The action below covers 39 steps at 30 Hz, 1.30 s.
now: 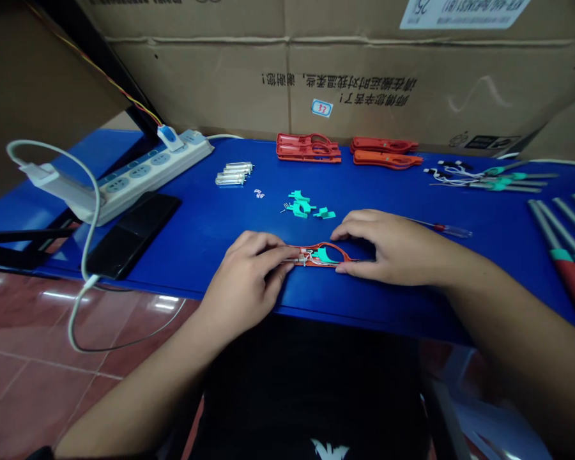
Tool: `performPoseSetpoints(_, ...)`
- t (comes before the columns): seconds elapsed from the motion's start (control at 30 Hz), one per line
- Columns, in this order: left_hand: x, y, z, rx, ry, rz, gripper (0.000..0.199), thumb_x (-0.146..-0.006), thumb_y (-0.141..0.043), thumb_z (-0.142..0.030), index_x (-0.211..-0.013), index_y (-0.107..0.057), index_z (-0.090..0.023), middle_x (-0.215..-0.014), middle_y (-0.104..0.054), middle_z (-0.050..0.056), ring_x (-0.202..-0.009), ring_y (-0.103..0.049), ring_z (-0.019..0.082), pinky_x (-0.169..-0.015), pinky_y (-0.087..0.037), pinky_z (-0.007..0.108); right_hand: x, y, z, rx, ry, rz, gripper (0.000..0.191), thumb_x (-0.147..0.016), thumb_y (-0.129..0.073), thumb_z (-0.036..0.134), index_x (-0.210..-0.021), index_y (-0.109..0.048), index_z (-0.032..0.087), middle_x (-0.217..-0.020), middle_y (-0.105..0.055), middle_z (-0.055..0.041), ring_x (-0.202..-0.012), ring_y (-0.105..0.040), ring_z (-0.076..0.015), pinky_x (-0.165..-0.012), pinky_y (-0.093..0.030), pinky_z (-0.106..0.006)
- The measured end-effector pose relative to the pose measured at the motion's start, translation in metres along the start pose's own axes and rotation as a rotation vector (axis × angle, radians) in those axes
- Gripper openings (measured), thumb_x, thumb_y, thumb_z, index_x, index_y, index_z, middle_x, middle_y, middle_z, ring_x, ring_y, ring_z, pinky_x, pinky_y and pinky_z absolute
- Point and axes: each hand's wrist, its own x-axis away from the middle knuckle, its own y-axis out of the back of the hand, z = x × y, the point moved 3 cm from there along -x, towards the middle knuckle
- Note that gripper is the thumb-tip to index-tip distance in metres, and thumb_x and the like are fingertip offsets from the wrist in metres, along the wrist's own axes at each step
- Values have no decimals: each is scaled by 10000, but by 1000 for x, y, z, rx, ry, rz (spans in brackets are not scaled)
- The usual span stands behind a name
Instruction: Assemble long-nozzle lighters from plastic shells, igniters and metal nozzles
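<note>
A red-orange plastic handle half-shell (342,253) lies just above the blue table near its front edge, its open side up. Inside it sit a turquoise trigger piece (324,255) and thin white wires (311,257). My left hand (253,268) pinches the shell's left end between thumb and fingers, hiding that end. At the looped right end, my right hand (383,246) brackets the shell, thumb along the near edge and fingers by the far edge. Behind the shell rest several loose turquoise pieces (301,206) and small metal springs (285,207).
Red shells (309,150) and orange-red shells (387,156) line the cardboard box (196,83). Clear-and-metal cylinders (234,174) lie left of centre. A power strip (158,167) and black phone (134,236) occupy the left. A screwdriver (453,230), wired parts (501,181) and metal-tubed lighters (563,255) lie right.
</note>
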Motion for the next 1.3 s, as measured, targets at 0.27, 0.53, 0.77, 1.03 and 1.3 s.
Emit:
performPoseSetpoints(0.27, -13, 5, 13, 5, -23, 80, 265, -933, -638, -240, -1181, -728, -269, -995, -624, 51, -928, -551, 199, -835, -487, 373, -3, -3, 2, -27, -16, 43, 274, -830, -721, 402, -1035, -707, 220, -958, -671, -48, -850, -617, -199, -734, -478, -322)
performPoseSetpoints(0.53, -17, 10, 27, 126, 90, 77, 260, -948, -613, -363, -1144, -724, -234, -1044, -676, 54, -968, -631, 210, -895, -498, 401, -3, -4, 0, -37, -41, 66, 295, -833, -706, 397, -1072, -707, 225, -968, -669, -45, -837, -608, -189, -718, -475, -317)
performPoseSetpoints(0.77, -17, 2, 26, 78, 41, 129, 156, -987, -537, -263, -1001, -676, -195, -970, -650, 38, -926, -579, 185, -847, -451, 345, -4, -4, 1, -49, -34, 65, 299, -840, -697, 409, -1076, -703, 227, -954, -660, -38, -839, -602, -182, -731, -467, -308)
performPoseSetpoints(1.03, -19, 7, 25, 38, 0, 155, 199, -998, -516, -306, -1063, -668, -197, -1044, -617, 54, -982, -569, 200, -912, -451, 369, 3, 0, -4, -59, -36, 66, 412, -848, -681, 491, -1166, -671, 229, -1011, -672, -49, -913, -619, -199, -790, -483, -323)
performPoseSetpoints(1.3, -9, 31, 17, 79, 5, -128, 131, -943, -620, -252, -1014, -702, -179, -999, -690, 35, -945, -625, 167, -884, -479, 316, 25, 5, 5, 3, 129, -79, 225, -928, -604, 323, -1115, -670, 216, -1060, -679, -65, -962, -619, -193, -839, -492, -333)
